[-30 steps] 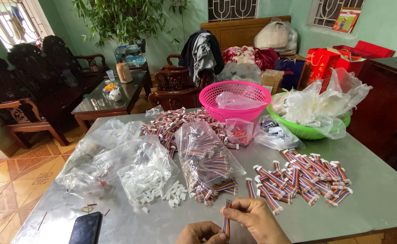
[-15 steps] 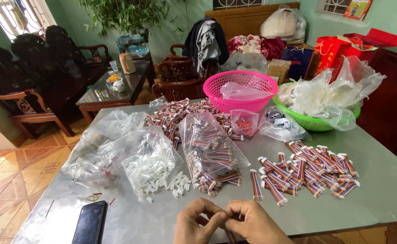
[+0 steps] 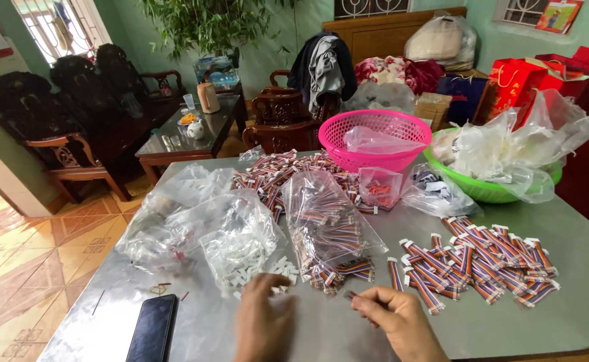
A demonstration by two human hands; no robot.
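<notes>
My left hand (image 3: 262, 322) reaches forward over the grey table (image 3: 576, 295), its fingertips at the small white plastic connectors (image 3: 278, 271) spilling from a clear bag (image 3: 237, 245). Whether it grips one I cannot tell. My right hand (image 3: 395, 322) pinches a short striped ribbon cable (image 3: 352, 295) between thumb and fingers, near the table's front edge. A clear bag of striped cables (image 3: 328, 224) lies just beyond both hands. To the right, a loose pile of finished striped cables (image 3: 482, 261) is spread out.
A black phone (image 3: 152, 328) lies at the front left. More clear bags (image 3: 174, 208) and a cable heap (image 3: 274, 174) sit further back, with a pink basket (image 3: 375, 137) and a green basin of plastic bags (image 3: 502, 188). Dark wooden chairs (image 3: 73, 147) stand behind.
My hands were together on one cable. Now they have parted: the left has reached forward to the white connectors, the right keeps the cable. The view has tilted up a little.
</notes>
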